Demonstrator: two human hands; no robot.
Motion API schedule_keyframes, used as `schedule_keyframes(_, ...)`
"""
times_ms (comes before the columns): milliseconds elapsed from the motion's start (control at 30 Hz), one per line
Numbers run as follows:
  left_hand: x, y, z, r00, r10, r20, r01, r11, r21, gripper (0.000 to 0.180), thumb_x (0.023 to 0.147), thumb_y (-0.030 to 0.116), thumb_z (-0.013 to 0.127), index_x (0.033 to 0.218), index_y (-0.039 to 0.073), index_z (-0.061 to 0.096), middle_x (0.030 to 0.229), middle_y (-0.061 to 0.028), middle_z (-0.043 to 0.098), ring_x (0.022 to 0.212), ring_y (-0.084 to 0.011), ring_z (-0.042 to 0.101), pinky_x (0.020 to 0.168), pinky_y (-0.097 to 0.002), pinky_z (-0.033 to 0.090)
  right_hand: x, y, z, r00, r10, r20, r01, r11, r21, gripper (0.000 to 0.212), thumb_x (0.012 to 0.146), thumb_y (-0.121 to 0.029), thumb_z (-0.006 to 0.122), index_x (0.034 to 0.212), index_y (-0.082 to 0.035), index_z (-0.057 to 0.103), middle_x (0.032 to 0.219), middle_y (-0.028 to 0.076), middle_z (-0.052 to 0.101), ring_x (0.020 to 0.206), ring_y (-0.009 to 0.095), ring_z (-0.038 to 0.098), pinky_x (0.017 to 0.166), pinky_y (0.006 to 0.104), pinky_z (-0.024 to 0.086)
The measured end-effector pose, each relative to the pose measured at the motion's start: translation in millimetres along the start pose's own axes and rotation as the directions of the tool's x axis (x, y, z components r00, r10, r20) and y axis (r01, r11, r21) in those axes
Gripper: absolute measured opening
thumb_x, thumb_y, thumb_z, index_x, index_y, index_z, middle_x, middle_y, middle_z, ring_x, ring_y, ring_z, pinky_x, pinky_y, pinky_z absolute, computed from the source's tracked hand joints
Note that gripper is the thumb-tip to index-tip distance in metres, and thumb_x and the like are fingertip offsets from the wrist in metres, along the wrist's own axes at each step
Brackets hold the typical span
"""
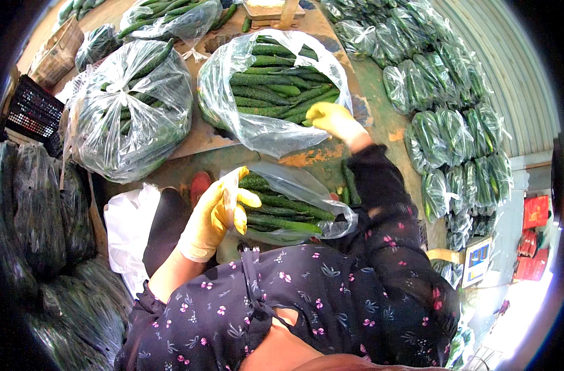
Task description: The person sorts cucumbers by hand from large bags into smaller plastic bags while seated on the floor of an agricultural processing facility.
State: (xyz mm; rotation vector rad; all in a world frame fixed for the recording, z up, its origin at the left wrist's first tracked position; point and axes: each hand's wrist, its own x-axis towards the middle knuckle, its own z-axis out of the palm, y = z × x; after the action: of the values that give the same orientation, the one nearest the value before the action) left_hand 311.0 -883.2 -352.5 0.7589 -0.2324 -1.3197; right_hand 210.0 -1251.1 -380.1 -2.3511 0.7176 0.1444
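A yellow glove covers my left hand (215, 213), which grips the left rim of a small clear plastic bag (340, 224) in front of my body. Dark green cucumbers (282, 221) lie inside it lengthwise. Beyond it stands a large clear bag (266, 137), its mouth wide and full of stacked cucumbers (269, 80). My right hand (334, 120), also gloved in yellow, reaches to the right side of that large bag. Its fingers curl down against the cucumbers there; what lies under them is hidden.
A tied clear bag of cucumbers (133, 123) stands at the left, with a black plastic crate (34, 111) beside it. Bagged cucumbers (442, 130) lie in rows along the right wall. Dark wrapped bundles (41, 210) fill the lower left, near a white plastic bag (127, 229).
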Motion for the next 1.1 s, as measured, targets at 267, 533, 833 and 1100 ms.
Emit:
schedule_keyframes(267, 2.2, 12.6, 6.4, 0.994, -0.104, -0.03, 0.106, 0.991, 0.086, 0.083, 0.088, 0.056, 0.053, 0.147, 0.004, 0.03, 0.104, -0.0187, 0.059, 0.058, -0.0166, 0.058, 0.056, -0.0244, 0.048, 99.6, 66.4, 77.8, 0.979, 0.199, -0.044, -0.174, 0.706, -0.686, 0.053, 0.078, -0.016, 0.064, 0.13, -0.014, 0.053, 0.129, 0.011, 0.053, 0.124, 0.032, 0.047, 0.099, 0.0532, 0.039)
schedule_keyframes(533, 5.2, 20.0, 8.1, 0.99, -0.139, -0.007, 0.138, 0.978, 0.156, 0.088, 0.086, 0.059, 0.052, 0.148, 0.002, 0.026, 0.105, -0.0183, 0.057, 0.06, -0.0158, 0.056, 0.06, -0.0241, 0.048, 98.7, 34.1, 59.5, 0.966, 0.251, 0.065, -0.114, 0.637, -0.763, 0.066, 0.071, -0.013, 0.069, 0.135, -0.02, 0.054, 0.128, 0.007, 0.057, 0.126, 0.03, 0.048, 0.105, 0.0586, 0.031)
schedule_keyframes(833, 2.4, 16.8, 1.9, 0.992, -0.124, -0.016, 0.125, 0.983, 0.131, 0.078, 0.09, 0.055, 0.052, 0.148, 0.007, 0.03, 0.104, -0.0176, 0.059, 0.062, -0.0165, 0.059, 0.06, -0.0255, 0.05, 85.8, 29.6, 67.9, 0.979, 0.19, -0.076, -0.193, 0.74, -0.644, 0.057, 0.071, -0.016, 0.069, 0.127, -0.019, 0.058, 0.127, 0.011, 0.051, 0.122, 0.035, 0.047, 0.098, 0.055, 0.037)
schedule_keyframes(1100, -3.7, 11.5, -1.9, 0.995, -0.102, 0.0, 0.102, 0.993, 0.066, 0.076, 0.09, 0.054, 0.053, 0.145, 0.004, 0.033, 0.103, -0.0178, 0.061, 0.061, -0.0171, 0.061, 0.057, -0.0252, 0.051, 67.8, 59.0, 57.9, 0.989, 0.091, -0.113, -0.142, 0.764, -0.63, 0.021, 0.078, -0.014, 0.063, 0.097, -0.007, 0.066, 0.099, 0.018, 0.067, 0.098, 0.036, 0.064, 0.083, 0.0454, 0.05)
